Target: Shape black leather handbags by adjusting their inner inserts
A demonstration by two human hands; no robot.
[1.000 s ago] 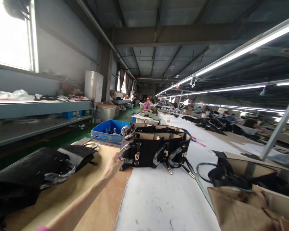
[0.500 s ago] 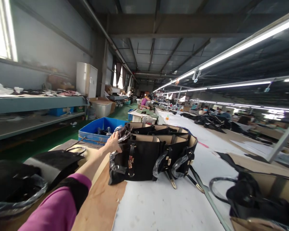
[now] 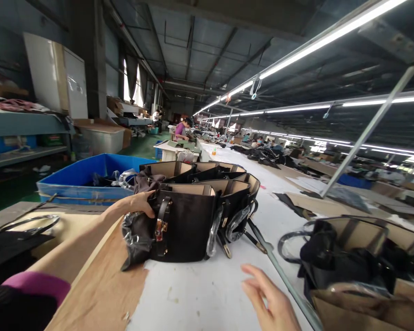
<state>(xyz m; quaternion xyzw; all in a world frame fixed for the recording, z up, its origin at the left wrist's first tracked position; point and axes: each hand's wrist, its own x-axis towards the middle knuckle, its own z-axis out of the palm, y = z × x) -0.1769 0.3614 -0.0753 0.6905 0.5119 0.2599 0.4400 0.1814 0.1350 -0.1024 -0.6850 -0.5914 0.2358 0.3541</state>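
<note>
My left hand (image 3: 142, 203) grips the left end of a black handbag (image 3: 189, 223), its thumb on the near side and its fingers partly hidden. The handbag stands upright, with a beige lining, a strap with gold-coloured hardware on its front, and a plastic-wrapped handle at its left end. Several similar handbags (image 3: 229, 195) stand packed close behind and to the right of it. My right hand (image 3: 267, 296) is over the white tabletop (image 3: 189, 294), in front of the bags. Its fingers are apart and hold nothing.
A blue bin (image 3: 76, 188) stands at the left behind a wooden board (image 3: 100, 280). More black bags (image 3: 345, 257) are at the right, past a grey metal rail (image 3: 290, 285). A slanted metal post (image 3: 369, 131) rises beyond them. A person in purple (image 3: 181, 130) sits farther back.
The view has turned right and come closer to the bags. My right hand has entered at the bottom. My left hand stays at the handbag's left end, its thumb now showing on the near side.
</note>
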